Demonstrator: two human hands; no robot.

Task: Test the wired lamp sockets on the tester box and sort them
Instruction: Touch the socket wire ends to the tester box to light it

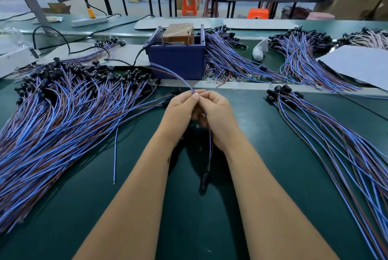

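My left hand (pixel 181 110) and my right hand (pixel 216 113) meet over the green table (pixel 252 134), both pinching the blue and brown wires of one wired socket. Its black socket (pixel 204 180) dangles below my hands, and its wire ends (pixel 168 71) arch up toward the blue tester box (pixel 177 58) just behind. A big pile of wired sockets (pixel 58 108) lies to the left. A smaller bunch (pixel 327 134) lies to the right.
A single loose blue wire (pixel 115 155) lies left of my forearm. More wired-socket bundles (pixel 241 60) and a second group (pixel 304 58) sit behind the box on the right, beside a white sheet (pixel 361 66). A black cable (pixel 134 58) runs from the box.
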